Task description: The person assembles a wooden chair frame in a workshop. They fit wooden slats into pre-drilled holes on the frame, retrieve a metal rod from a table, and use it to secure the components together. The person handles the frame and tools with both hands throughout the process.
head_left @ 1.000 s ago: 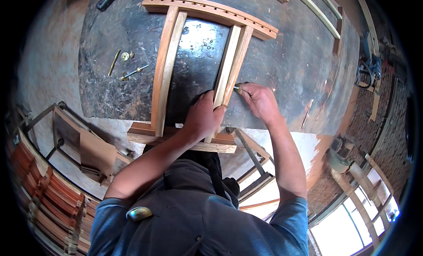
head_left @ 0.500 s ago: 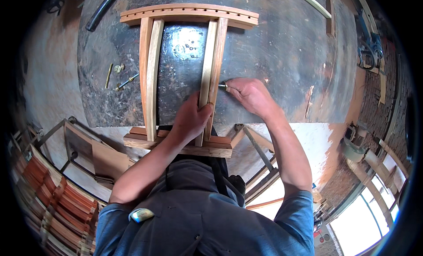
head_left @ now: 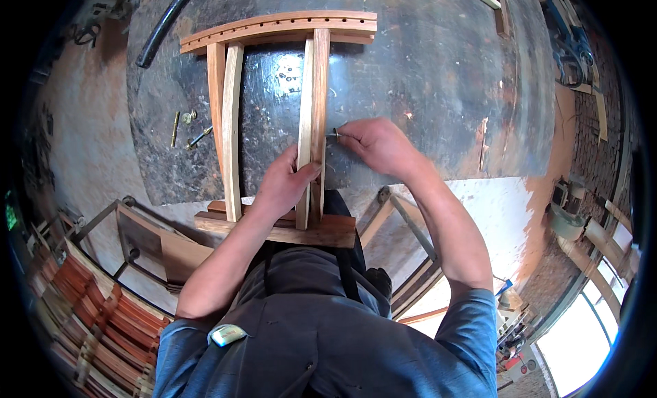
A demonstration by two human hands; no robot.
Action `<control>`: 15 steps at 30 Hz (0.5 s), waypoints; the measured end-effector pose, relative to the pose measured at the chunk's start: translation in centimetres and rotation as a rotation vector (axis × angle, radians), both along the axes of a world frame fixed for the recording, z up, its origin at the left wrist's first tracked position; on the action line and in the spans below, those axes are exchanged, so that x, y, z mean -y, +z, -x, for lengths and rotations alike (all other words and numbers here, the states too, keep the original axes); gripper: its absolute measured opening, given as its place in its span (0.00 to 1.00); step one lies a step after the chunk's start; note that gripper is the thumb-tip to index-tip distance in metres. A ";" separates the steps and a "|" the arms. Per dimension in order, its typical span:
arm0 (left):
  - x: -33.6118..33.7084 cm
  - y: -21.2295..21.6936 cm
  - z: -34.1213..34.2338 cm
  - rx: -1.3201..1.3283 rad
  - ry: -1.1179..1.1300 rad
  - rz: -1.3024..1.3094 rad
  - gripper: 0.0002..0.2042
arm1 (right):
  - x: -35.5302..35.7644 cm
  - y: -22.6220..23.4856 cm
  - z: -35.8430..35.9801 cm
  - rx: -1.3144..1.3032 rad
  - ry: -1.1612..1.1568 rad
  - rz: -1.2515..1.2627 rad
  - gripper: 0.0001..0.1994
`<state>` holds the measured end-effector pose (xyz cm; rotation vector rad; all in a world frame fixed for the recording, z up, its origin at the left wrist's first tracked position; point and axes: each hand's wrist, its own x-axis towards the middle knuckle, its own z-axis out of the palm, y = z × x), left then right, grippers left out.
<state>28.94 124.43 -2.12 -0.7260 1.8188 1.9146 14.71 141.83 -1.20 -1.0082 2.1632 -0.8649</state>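
Observation:
A wooden chair-back frame [head_left: 226, 110] with curved top rail and several upright slats lies on a dark metal workbench [head_left: 424, 76]. My left hand [head_left: 284, 182] grips the two right-hand slats [head_left: 313, 104] near their lower end. My right hand [head_left: 376, 145] pinches a small metal screw or pin [head_left: 335, 134] against the right side of those slats. The frame's bottom rail [head_left: 274, 230] overhangs the bench's near edge, above my lap.
Brass bolts and a small tool [head_left: 188, 127] lie on the bench left of the frame. A black hose [head_left: 161, 28] runs across the far left corner. Stacked wooden chair parts [head_left: 89, 309] sit at lower left. A metal stand [head_left: 404, 220] is under the bench edge.
The frame has turned and slid so its slats run straight away from me. Both hands stayed on the right slats, the right hand still holding the small metal piece.

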 end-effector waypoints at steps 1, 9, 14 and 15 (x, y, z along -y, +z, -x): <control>0.1 0.1 -0.2 -0.009 -0.011 0.009 0.13 | 0.1 -0.2 -0.3 -0.040 0.020 -0.024 0.07; 1.0 1.5 -0.7 -0.001 -0.070 0.069 0.13 | 0.7 1.1 -0.6 0.326 -0.084 -0.051 0.08; 0.9 0.3 -1.6 -0.131 -0.012 0.100 0.15 | 1.2 0.8 -0.5 0.378 -0.051 -0.042 0.07; 0.9 0.0 -1.8 -0.127 -0.011 0.108 0.15 | 1.3 1.1 -0.7 0.331 -0.050 -0.073 0.07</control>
